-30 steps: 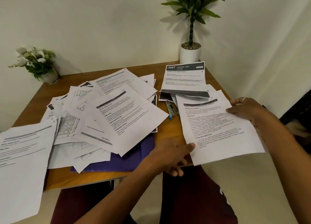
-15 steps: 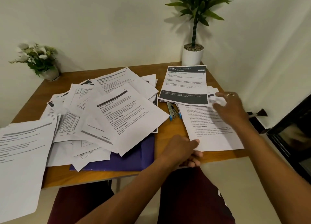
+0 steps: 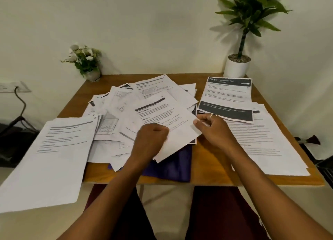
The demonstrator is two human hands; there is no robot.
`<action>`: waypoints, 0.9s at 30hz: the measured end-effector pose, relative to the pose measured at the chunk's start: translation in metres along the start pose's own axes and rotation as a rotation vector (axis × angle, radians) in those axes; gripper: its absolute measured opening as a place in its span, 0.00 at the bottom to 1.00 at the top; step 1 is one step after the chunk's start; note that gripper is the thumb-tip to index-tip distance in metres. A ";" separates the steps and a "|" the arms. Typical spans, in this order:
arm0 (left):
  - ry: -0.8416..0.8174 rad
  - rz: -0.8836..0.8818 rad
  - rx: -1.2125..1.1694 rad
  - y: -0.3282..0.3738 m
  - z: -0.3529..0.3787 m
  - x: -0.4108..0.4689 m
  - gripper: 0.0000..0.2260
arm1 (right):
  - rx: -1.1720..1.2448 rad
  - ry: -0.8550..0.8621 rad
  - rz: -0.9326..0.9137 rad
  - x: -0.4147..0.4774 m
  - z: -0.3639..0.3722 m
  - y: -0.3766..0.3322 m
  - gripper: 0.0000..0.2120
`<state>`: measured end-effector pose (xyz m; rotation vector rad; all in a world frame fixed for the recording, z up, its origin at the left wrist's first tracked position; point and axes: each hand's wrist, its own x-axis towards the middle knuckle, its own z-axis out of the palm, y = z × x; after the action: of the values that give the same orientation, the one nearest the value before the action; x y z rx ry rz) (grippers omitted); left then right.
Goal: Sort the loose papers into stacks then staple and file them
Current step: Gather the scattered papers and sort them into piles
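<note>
Nearest, on the left, a big printed sheet [image 3: 50, 158] overhangs the near edge of the wooden table [image 3: 207, 160]. A purple folder [image 3: 173, 167] lies at the near edge, mostly under the loose pile [image 3: 115, 113] in the middle. Half a second ago both hands were at the text page [image 3: 266, 140] on the right. Now they have moved over to the pile. The left hand [image 3: 151, 140] curls round the near edge of the top sheet [image 3: 162, 117], and the right hand [image 3: 214, 130], which wears a ring, pinches its right corner. The text page now lies flat and released, with a dark-banded page [image 3: 227, 95] overlapping its far end. At the far edge stand a small flower pot [image 3: 86, 61] on the left and a potted plant [image 3: 239, 59] on the right.
</note>
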<state>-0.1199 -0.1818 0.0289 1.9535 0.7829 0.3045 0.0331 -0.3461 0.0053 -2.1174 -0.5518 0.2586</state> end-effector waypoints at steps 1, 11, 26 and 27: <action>0.071 -0.016 0.011 -0.011 -0.011 0.007 0.08 | -0.042 -0.006 -0.005 0.004 0.007 -0.004 0.20; 0.034 -0.262 -0.103 -0.071 -0.042 0.027 0.28 | -0.044 0.113 0.119 0.019 0.024 -0.014 0.21; 0.048 -0.133 -0.394 -0.052 -0.040 0.026 0.06 | 0.538 -0.128 0.396 -0.008 0.004 0.007 0.13; 0.058 -0.123 -0.403 -0.053 -0.039 0.026 0.05 | 0.535 -0.153 0.387 -0.010 0.003 0.006 0.13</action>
<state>-0.1412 -0.1213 0.0000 1.5189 0.8055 0.4120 0.0249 -0.3515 -0.0014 -1.6688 -0.1254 0.7089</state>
